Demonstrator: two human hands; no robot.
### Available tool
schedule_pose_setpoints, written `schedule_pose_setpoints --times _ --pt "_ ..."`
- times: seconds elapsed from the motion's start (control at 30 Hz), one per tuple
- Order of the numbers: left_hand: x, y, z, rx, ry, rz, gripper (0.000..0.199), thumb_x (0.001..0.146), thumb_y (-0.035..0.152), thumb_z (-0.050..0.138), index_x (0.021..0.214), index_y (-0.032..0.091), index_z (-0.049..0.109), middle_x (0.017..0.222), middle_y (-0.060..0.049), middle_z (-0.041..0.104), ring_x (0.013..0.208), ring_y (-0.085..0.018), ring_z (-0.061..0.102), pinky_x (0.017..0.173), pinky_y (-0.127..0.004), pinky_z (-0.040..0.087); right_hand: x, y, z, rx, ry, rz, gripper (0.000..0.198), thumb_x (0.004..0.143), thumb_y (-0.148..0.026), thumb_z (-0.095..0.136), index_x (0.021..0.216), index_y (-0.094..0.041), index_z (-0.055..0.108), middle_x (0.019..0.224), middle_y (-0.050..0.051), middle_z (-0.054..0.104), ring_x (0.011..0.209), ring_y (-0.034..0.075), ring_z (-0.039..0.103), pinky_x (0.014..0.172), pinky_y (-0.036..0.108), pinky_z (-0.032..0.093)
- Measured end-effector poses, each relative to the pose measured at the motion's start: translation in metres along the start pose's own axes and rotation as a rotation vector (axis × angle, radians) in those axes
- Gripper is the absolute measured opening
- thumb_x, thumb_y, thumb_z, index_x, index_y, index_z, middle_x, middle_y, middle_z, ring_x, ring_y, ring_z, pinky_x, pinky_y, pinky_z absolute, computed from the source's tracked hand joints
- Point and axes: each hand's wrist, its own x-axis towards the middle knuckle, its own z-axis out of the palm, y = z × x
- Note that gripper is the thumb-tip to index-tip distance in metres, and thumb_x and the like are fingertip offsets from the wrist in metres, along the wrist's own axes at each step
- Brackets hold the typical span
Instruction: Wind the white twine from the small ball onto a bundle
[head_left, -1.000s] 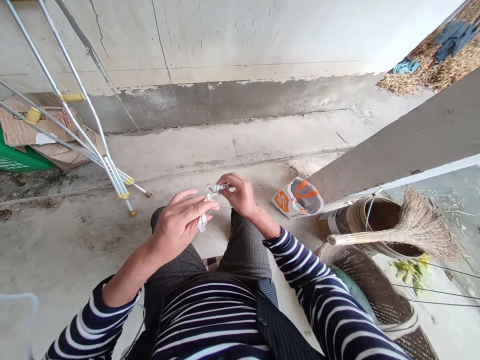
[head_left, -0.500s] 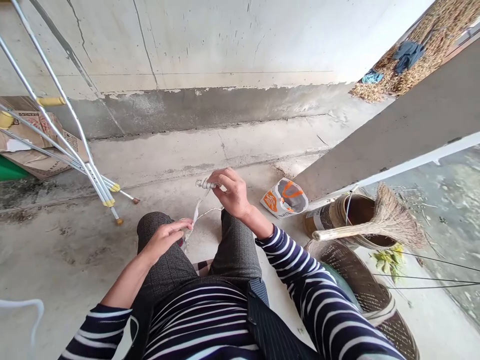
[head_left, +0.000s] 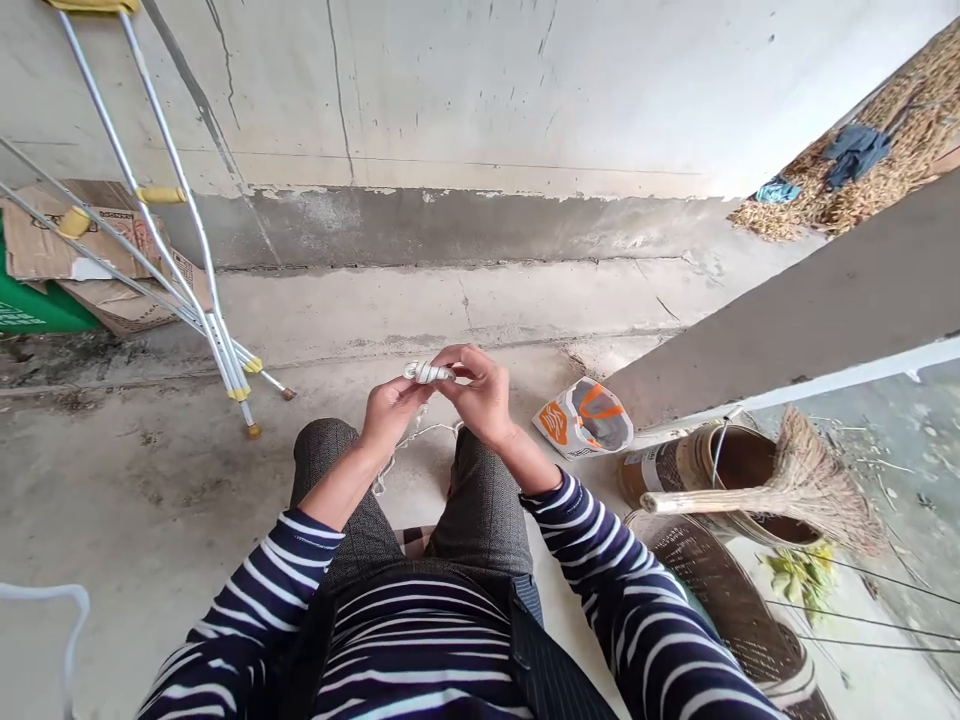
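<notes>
A small wound bundle of white cord [head_left: 429, 373] is held between my two hands, above and beyond my knees. My right hand [head_left: 481, 395] pinches its right end between thumb and fingers. On the left end, my left hand [head_left: 390, 408] closes its fingertips against the bundle from below. A loose strand of cord [head_left: 425, 431] hangs beneath the hands, looping toward the right knee and dangling by the left one. What lies inside the windings is hidden.
Crutches [head_left: 214, 330] lean at left before cardboard boxes [head_left: 82, 245]. At right stand an orange-and-white bag [head_left: 551, 425], a bucket [head_left: 675, 460] with a straw broom [head_left: 795, 485] across it, and a woven basket [head_left: 697, 570]. A pillar [head_left: 787, 310] rises behind the bag.
My left hand has moved up and right from the stretched strand to the bundle, meeting my right hand. The view has shifted slightly, so the surroundings appear further right.
</notes>
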Motion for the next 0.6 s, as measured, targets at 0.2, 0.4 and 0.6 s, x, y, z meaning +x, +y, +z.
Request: schedule_pose_setpoints --times 0.2,0.4,0.6 --pt "-0.001 -0.007 -0.008 0.284 0.085 0.175 0.026 0.081 0.036 0.074 0.098 0.017 0.082 0.094 -0.005 0.079 0.095 -0.025 0.07 0.09 -0.034 0.051 0.0 0.007 0.002 0.128 0.014 0.19 0.01 0.076 -0.026 0.076 0.083 -0.021 0.072 0.09 0.002 0.073 0.084 0.017 0.066 0.075 0.031 0.056" --pt "-0.002 0.0 -0.018 0.494 0.08 0.195 0.016 0.083 0.031 0.071 0.09 0.021 0.081 0.095 -0.005 0.08 0.093 -0.025 0.071 0.089 -0.033 0.049 0.004 0.012 0.01 0.164 0.064 0.262 0.022 0.071 -0.038 0.08 0.08 -0.02 0.072 0.082 0.002 0.072 0.078 0.017 0.064 0.067 0.029 0.055" --pt "-0.004 0.004 -0.024 0.47 0.047 0.231 0.007 0.079 0.025 0.069 0.077 0.023 0.075 0.094 -0.005 0.077 0.098 -0.026 0.068 0.099 -0.036 0.046 0.007 0.016 0.015 0.135 0.091 0.22 0.022 0.074 -0.04 0.077 0.082 -0.02 0.071 0.084 0.003 0.072 0.08 0.017 0.065 0.069 0.03 0.057"
